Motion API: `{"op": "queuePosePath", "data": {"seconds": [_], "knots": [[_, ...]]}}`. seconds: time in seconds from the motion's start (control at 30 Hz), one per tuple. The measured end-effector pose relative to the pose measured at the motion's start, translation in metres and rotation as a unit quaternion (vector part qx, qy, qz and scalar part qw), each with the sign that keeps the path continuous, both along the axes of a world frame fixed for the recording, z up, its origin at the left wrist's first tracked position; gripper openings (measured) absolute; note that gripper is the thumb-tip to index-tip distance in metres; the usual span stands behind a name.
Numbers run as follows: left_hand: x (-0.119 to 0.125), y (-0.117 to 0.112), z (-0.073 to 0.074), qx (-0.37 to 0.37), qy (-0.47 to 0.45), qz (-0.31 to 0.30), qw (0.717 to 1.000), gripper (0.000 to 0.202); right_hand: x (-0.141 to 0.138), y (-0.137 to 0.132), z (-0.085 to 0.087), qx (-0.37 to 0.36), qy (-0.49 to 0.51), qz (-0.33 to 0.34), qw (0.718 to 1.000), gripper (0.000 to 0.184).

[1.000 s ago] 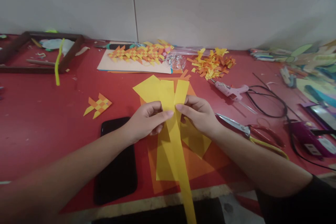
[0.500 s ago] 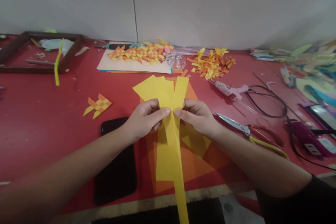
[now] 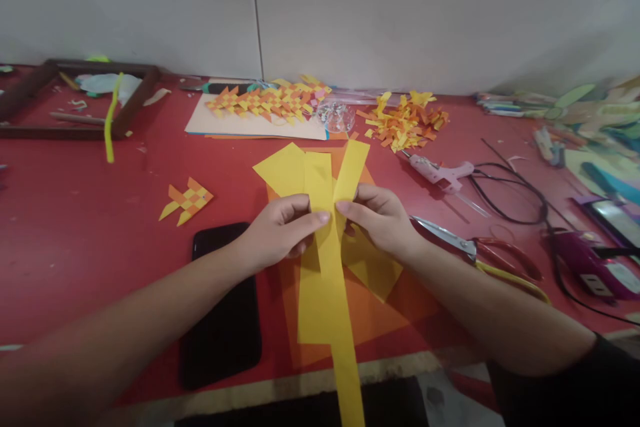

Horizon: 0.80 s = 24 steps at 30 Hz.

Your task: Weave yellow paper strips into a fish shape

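My left hand (image 3: 283,227) pinches a long yellow paper strip (image 3: 333,293) between thumb and fingers. The strip hangs down past the table's front edge. My right hand (image 3: 377,217) is closed on a narrow upright piece of yellow paper strip (image 3: 353,167), which leans right. Whether the two pieces are joined lower down, I cannot tell. Beneath both hands lie yellow paper pieces (image 3: 313,313) on orange paper sheets (image 3: 373,317). A black phone (image 3: 225,320) lies beneath my left forearm. Scissors (image 3: 475,250) with red and yellow handles lie beside my right forearm.
A woven paper fish (image 3: 187,201) lies at left. At the back are a row of woven fish (image 3: 267,103), a pile of paper scraps (image 3: 405,121) and a brown frame (image 3: 30,133). A pink glue gun (image 3: 440,172), its black cable (image 3: 520,220) and a purple power box (image 3: 595,267) occupy the right.
The narrow upright piece in my right hand has tipped right, and the gap between it and the left paper has widened. The hanging strip has swung slightly right and shows flatter.
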State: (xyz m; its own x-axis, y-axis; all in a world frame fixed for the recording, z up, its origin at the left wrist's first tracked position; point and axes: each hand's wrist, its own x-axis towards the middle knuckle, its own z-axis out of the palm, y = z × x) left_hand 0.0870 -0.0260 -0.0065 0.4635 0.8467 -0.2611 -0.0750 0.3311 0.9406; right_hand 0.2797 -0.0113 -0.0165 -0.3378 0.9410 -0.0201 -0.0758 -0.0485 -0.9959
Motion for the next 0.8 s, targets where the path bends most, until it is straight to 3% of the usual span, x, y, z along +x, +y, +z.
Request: {"op": "queuePosePath", "data": {"seconds": [0.3,0.8], "knots": [[-0.0010,0.0012,-0.0014,0.050,-0.013,0.013,0.999,0.025,-0.0021,-0.0027,0.0031,0.000,0.002,0.059,0.998,0.025],[-0.0002,0.0011,-0.0009,0.056,-0.004,0.035,0.998,0.025,-0.0005,-0.0015,0.0007,0.012,-0.014,0.023,1.000,0.029]]}}
